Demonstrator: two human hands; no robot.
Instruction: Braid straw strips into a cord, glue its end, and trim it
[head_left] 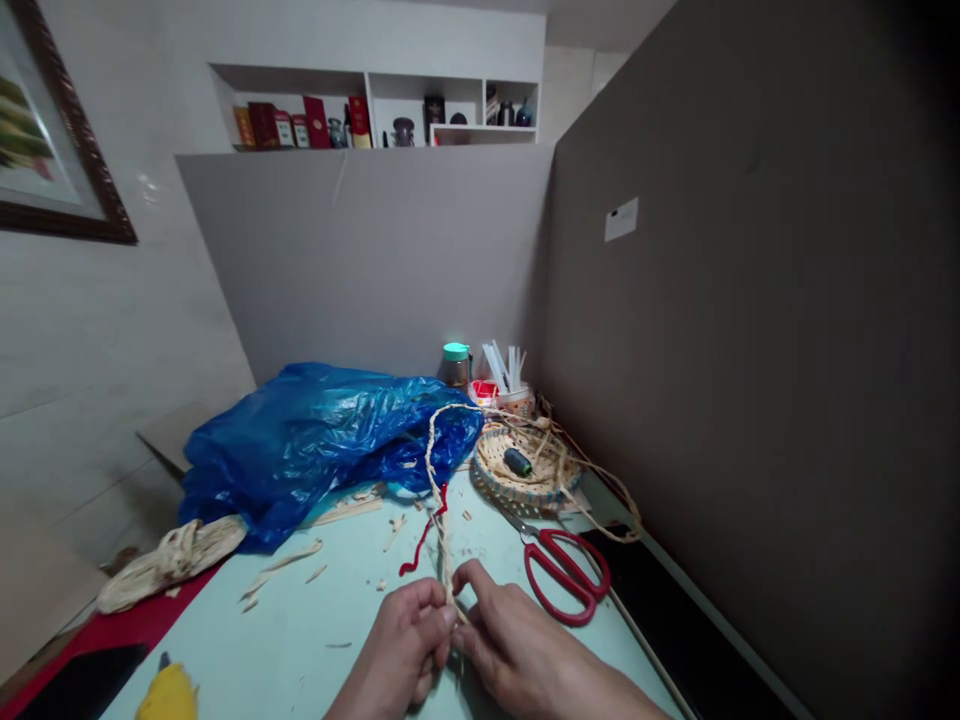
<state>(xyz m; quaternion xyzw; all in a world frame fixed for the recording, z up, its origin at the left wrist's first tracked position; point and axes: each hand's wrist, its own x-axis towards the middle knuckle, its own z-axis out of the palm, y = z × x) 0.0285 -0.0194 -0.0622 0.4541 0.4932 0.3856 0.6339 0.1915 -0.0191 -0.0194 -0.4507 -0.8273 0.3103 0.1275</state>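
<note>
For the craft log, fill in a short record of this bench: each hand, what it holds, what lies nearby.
left hand: pinches the near end of the braided straw cord
right hand: pinches the same cord, fingertips meeting the left's
cord path: rises, then arcs toward the woven tray
right of hands: red scissors flat on the table
behind: blue plastic bag
far left: husk bundle

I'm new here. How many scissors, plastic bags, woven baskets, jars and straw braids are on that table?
Scissors: 1
Blue plastic bag: 1
Woven basket: 1
Jar with green lid: 1
Straw braid: 1
Total: 5
</note>
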